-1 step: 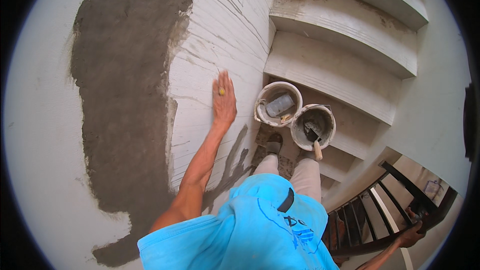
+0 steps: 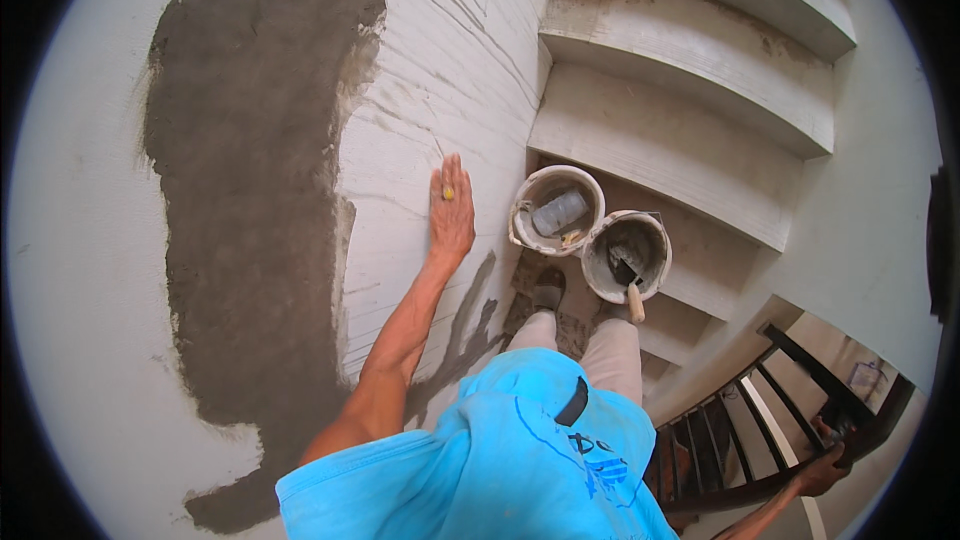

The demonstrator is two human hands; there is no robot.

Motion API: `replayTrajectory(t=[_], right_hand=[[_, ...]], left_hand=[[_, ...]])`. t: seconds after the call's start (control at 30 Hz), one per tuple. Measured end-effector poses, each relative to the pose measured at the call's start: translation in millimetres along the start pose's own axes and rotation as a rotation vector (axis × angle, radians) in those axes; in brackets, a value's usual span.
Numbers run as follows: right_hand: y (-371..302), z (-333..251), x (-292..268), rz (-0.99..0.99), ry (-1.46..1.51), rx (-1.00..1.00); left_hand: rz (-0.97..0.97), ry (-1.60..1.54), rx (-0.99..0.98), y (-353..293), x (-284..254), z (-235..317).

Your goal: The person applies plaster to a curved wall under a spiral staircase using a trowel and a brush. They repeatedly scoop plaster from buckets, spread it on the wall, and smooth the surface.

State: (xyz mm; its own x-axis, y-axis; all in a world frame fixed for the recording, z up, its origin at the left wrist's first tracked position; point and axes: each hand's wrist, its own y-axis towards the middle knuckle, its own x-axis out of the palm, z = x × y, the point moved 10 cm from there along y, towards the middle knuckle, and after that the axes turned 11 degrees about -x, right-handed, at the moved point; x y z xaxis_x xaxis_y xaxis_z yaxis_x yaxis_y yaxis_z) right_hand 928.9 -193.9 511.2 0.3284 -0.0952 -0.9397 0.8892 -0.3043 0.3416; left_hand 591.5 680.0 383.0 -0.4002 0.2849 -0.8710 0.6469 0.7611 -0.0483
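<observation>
Grey streaks (image 2: 466, 2) cross the white wall (image 2: 400, 175); the shirt (image 2: 490, 450) is blue.

The left grip (image 2: 453, 222) is being held flat at the white wall (image 2: 430, 70), the dark railing (image 2: 882, 420) is being clasped by the right grip (image 2: 822, 472), a trowel (image 2: 636, 304) is being held inside a bucket (image 2: 597, 268).

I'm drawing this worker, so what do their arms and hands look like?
The left hand has no glove, but a yellow ring-like thing on one finger. A short, bright blue sleeve covers the top of that arm. The right hand looks gloveless too.
</observation>
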Motion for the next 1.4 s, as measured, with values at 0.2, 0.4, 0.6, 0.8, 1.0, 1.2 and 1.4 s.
replayTrajectory(t=[0.2, 0.4, 0.6, 0.8, 1.0, 1.2, 1.4], right_hand=[[-3.4, -13.0, -5.2, 0.054, 0.006, 0.005], [-12.3, -44.3, -12.7, -0.108, 0.222, -0.063], [-12.1, -42.0, -2.8, -0.140, 0.314, -0.092], [-2.0, -15.3, 7.9, -0.046, 0.151, -0.066], [9.3, 11.6, 17.5, 0.006, 0.003, -0.028], [8.9, 2.4, 18.4, -0.062, -0.071, 0.012], [0.3, -24.5, -5.0, 0.022, -0.022, -0.086]], left_hand=[[0.216, -0.072, -0.048, 55.6, -79.3, -22.3], [0.362, 0.106, -0.094, 83.7, -124.4, -42.2], [0.020, 0.110, 0.111, 23.4, -26.4, -12.5], [0.348, -0.047, 0.014, 83.9, -125.0, -40.5], [0.539, 0.062, -0.040, 130.0, -224.9, -67.7], [0.454, 0.174, -0.107, 128.7, -206.8, -81.1], [0.386, 0.003, 0.022, 102.3, -198.1, -64.4]])
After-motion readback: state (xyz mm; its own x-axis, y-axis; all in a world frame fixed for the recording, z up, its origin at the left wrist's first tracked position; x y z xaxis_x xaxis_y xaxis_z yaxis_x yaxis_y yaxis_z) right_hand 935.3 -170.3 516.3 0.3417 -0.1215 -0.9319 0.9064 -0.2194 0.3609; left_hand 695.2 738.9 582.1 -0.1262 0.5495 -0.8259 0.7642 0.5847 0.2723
